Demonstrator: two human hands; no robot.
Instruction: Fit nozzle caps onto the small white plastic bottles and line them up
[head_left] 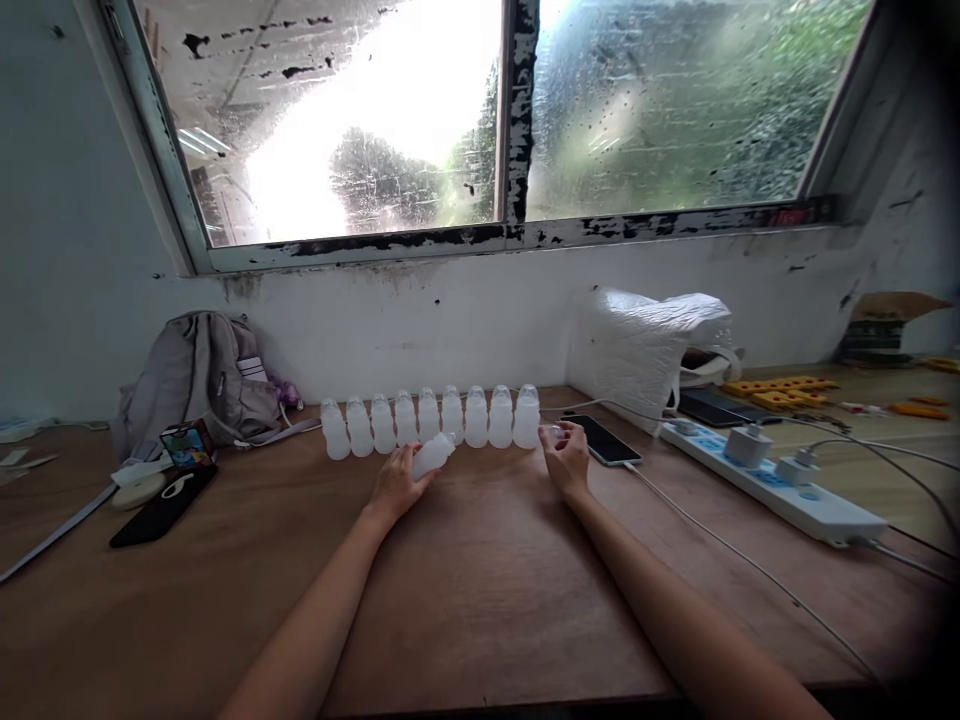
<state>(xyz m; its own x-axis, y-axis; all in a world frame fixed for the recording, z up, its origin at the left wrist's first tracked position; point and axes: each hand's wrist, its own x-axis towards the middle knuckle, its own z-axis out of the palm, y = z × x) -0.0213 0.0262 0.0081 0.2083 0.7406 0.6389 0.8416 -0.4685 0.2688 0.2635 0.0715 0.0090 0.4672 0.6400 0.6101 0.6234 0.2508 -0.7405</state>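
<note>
My left hand grips a small translucent white bottle, tilted on its side just above the wooden table. My right hand pinches a small clear cap between its fingertips. Behind both hands, several matching white bottles with clear caps stand upright in a row along the table's back. The held bottle is just in front of the row's middle.
A black phone on a cable lies right of my right hand. A white power strip with chargers, a white plastic bag, a grey backpack and another black phone sit around. A window fills the wall behind.
</note>
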